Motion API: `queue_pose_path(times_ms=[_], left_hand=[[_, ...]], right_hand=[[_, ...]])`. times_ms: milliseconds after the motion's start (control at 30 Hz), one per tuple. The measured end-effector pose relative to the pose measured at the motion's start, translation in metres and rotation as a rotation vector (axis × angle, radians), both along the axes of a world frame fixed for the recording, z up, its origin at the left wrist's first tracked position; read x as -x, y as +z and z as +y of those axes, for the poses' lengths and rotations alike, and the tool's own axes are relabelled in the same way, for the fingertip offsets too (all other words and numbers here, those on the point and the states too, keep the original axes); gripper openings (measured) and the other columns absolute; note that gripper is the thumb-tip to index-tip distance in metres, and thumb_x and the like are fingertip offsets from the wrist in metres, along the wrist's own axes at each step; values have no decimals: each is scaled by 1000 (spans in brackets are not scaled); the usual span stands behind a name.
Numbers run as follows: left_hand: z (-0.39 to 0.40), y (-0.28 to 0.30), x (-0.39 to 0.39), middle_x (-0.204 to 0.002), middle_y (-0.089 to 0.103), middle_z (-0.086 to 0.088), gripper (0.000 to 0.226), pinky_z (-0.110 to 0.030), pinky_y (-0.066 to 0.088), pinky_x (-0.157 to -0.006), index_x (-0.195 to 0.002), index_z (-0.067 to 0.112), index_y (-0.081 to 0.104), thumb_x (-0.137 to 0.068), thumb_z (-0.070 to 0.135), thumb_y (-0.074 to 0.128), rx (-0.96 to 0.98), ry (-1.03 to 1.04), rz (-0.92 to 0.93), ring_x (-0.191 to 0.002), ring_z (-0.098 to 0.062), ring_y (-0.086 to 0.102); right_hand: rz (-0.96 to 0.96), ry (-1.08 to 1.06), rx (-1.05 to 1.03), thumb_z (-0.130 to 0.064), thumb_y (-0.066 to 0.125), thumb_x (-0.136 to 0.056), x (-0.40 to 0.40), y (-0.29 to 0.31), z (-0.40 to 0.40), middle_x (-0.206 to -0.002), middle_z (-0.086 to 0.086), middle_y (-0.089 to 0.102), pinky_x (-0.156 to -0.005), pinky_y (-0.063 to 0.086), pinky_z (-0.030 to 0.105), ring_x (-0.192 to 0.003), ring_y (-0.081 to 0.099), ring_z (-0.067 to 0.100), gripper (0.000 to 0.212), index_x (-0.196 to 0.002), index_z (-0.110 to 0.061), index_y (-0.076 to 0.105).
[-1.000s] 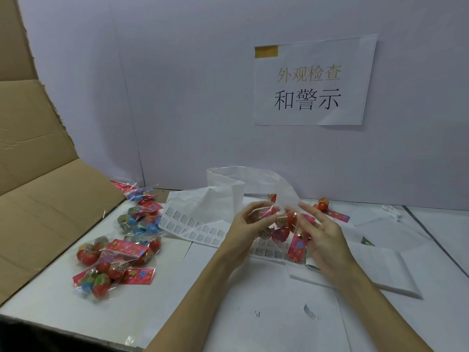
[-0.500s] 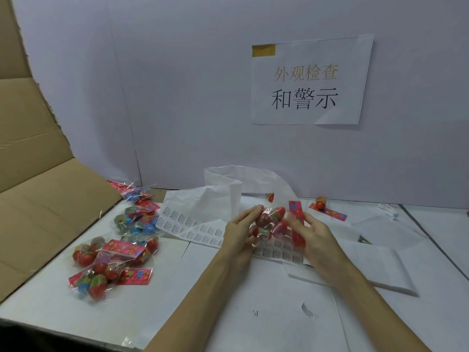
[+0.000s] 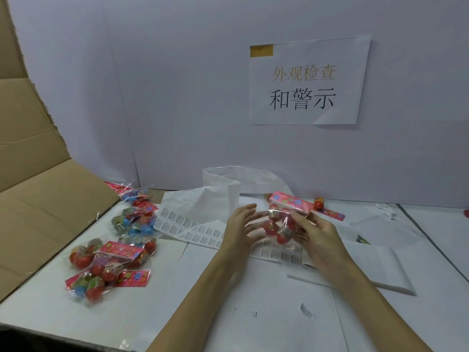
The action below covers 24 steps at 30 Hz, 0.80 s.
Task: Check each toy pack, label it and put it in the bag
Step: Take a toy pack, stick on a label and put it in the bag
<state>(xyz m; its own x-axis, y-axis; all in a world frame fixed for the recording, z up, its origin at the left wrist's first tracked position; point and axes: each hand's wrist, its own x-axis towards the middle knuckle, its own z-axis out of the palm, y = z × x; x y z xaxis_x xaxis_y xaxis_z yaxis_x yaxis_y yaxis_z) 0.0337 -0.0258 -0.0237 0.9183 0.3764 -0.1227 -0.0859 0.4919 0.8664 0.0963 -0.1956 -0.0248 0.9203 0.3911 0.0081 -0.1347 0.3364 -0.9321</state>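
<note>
My right hand [image 3: 317, 235] grips a clear toy pack [image 3: 280, 222] of red balls with a pink flowered header card, held above the table centre. Just left of the pack, my left hand [image 3: 241, 227] has its fingers spread and blurred; whether they touch the pack is unclear. Under both hands lies a sheet of small printed labels [image 3: 187, 228]. A white plastic bag [image 3: 228, 189] stands crumpled behind the label sheet. Several more toy packs [image 3: 109, 265] lie in a loose pile at the left.
A brown cardboard flap [image 3: 38, 212] slopes along the left side. A paper sign [image 3: 307, 82] hangs on the white back wall. White sheets [image 3: 368, 265] cover the table at right, with a loose pink card and red toy [image 3: 322, 207] behind the hands.
The pack has turned so its pink header now points up and right. My left hand has let go and opened beside it, while my right hand keeps hold.
</note>
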Motion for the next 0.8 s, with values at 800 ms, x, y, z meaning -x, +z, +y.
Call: queue_pose_path(times_ms=[800], left_hand=[[-11,0,5,-108,69,-26,35,-37,50,-65,-127,-4,63,-106,24,59,-278,-197,-192,-88,-39,64]], right_hand=[[-683,-187,264,-13,61,-103,15,1,0,-116,-6,75,-92,57,22,-111,70,12,23,-121,-18,74]])
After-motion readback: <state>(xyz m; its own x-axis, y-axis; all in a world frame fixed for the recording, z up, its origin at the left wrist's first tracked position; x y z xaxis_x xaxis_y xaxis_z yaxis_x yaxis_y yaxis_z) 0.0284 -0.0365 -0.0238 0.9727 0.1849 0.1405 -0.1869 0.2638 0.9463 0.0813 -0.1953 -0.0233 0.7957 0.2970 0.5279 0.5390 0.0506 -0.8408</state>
